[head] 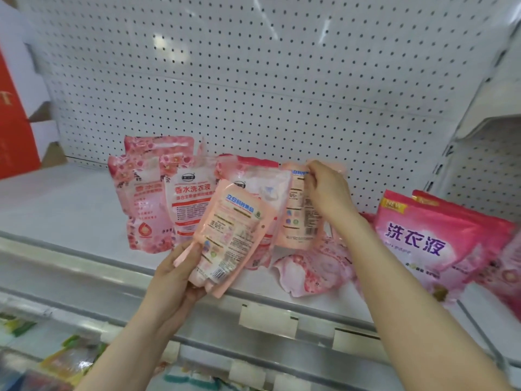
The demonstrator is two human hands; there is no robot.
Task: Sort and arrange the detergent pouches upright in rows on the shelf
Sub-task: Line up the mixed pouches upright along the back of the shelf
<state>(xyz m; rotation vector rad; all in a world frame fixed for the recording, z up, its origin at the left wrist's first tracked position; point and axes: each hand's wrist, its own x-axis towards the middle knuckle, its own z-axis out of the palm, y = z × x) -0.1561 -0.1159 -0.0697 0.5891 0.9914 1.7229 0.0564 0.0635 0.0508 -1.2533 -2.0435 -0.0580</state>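
Note:
My left hand (pixel 174 280) grips a small peach pouch (pixel 234 235) by its lower end, tilted, just in front of the shelf edge. My right hand (pixel 327 190) pinches the top of a second peach pouch (pixel 297 218), which stands upright on the white shelf (pixel 70 210). Behind them stand several pink floral pouches (pixel 189 204) in a loose row against the pegboard. Another floral pouch (pixel 313 272) lies flat under my right forearm. Larger magenta pouches (pixel 423 238) lean at the right.
A white pegboard back wall (pixel 253 80) rises behind the shelf. A red and white carton (pixel 17 114) stands at the far left. The grey price rail (pixel 253 320) runs along the shelf front, with packaged goods on the lower shelf (pixel 70 359).

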